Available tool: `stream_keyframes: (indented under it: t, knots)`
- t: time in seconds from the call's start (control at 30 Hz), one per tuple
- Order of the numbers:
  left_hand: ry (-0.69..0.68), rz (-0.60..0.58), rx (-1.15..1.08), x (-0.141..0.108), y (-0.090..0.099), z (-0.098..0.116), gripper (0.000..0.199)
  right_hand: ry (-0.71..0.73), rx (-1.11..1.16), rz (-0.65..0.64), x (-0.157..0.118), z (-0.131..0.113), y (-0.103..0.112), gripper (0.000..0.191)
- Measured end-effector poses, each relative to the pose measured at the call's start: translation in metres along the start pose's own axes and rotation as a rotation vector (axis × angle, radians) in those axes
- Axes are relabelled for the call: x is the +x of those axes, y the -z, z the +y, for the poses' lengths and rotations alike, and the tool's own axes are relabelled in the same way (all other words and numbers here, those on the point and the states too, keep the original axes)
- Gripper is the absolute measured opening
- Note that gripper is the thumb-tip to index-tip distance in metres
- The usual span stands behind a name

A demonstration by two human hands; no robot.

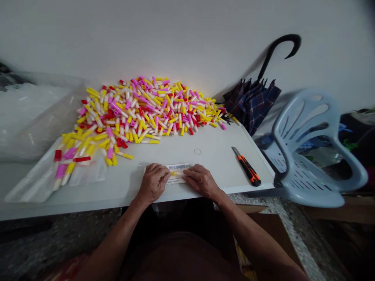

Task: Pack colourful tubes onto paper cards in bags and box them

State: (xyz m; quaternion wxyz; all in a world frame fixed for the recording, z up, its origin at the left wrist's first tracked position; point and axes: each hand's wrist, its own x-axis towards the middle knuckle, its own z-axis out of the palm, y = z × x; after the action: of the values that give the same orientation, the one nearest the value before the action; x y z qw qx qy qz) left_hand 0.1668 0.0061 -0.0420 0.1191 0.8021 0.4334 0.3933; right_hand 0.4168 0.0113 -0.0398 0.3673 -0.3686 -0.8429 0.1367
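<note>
A small flat packet [177, 167], white with blue printed characters, lies at the table's front edge. Something yellow and whitish shows at its middle, too small to tell exactly. My left hand [154, 180] pinches the packet's left side with curled fingers. At the other end, the fingers of my right hand [202, 180] are pressed together on its right side. Behind my hands spreads a big heap of short plastic tubes [146, 111] in yellow, pink, red and white. Clear plastic bags [88, 171] lie left of my left hand, with several tubes on or in them.
An orange and black utility knife [247, 168] lies on the white table [216, 148] at right, its blade showing. Near it is a rubber band [197, 151]. A folded plaid umbrella [253, 101] leans at the wall beside a light blue chair [307, 156]. A large clear bag [35, 117] stands left.
</note>
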Motion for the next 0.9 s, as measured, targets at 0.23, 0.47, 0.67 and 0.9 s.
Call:
stream_keyframes:
  t: [0.23, 0.47, 0.67, 0.9]
  knots:
    - [-0.007, 0.013, -0.003, 0.001, -0.001, -0.001, 0.013, -0.117, -0.021, 0.076, -0.005, -0.005, 0.0, 0.01]
    - [-0.012, 0.006, -0.035, 0.001, 0.0, -0.002, 0.01, -0.021, -0.04, -0.201, 0.011, 0.001, -0.005, 0.02]
    - [-0.004, -0.015, -0.031, 0.001, 0.0, 0.0, 0.012, -0.059, 0.184, -0.435, 0.029, 0.005, 0.008, 0.02]
    - [0.035, 0.016, -0.059, 0.0, 0.0, -0.003, 0.012, -0.658, 0.947, -0.566, 0.041, -0.006, 0.023, 0.027]
